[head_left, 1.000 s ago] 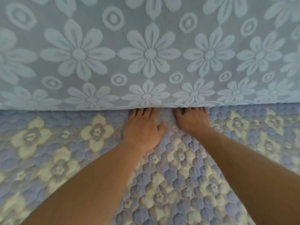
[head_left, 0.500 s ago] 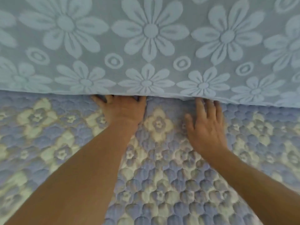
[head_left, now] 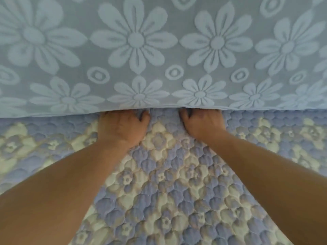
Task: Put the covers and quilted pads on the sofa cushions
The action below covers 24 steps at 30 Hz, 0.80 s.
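A quilted pad [head_left: 164,188] in lilac and cream flower patches covers the seat and fills the lower half of the view. Above it stands the back cushion in a pale blue cover with raised daisies [head_left: 159,50]. My left hand [head_left: 122,126] and my right hand [head_left: 203,124] lie side by side, a palm's width apart, on the pad's far edge. Both press into the gap where the seat meets the back cushion. Their fingers are hidden under the blue cover's lower edge; only the thumbs and the backs of the hands show.
Pad and blue cover run past the frame on both sides. My two forearms cross the lower part of the view. Nothing else is in sight.
My hands spread apart along the gap half a second ago and have come back closer together. The right hand's fingers, then spread on the pad, are now under the blue cover. The view has moved closer.
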Tool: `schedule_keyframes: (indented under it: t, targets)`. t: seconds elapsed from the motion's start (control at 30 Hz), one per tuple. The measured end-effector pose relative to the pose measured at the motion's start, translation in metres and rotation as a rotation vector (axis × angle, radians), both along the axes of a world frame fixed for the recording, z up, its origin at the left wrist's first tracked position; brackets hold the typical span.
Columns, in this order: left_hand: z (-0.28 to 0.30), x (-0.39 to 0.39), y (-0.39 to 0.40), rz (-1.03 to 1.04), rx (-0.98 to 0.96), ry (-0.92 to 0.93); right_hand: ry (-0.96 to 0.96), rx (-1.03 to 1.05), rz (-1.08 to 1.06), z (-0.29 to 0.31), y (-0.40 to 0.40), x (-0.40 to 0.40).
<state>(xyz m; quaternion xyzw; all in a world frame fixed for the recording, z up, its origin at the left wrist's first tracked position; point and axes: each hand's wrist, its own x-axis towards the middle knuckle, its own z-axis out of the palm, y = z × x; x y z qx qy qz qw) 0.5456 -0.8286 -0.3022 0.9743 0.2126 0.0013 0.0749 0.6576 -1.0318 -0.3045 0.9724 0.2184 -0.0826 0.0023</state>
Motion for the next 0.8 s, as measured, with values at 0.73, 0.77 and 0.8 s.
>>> schedule_keyframes:
  t: [0.73, 0.77, 0.8]
  targets:
    - [-0.013, 0.14, -0.25, -0.258, 0.022, 0.2, 0.011, -0.057, -0.204, 0.019, -0.322, 0.116]
    - [-0.025, 0.147, -0.258, -0.325, 0.152, 0.189, 0.001, -0.069, -0.181, 0.011, -0.326, 0.133]
    - [-0.029, 0.15, -0.261, -0.325, 0.254, 0.146, -0.019, -0.078, -0.146, 0.001, -0.326, 0.145]
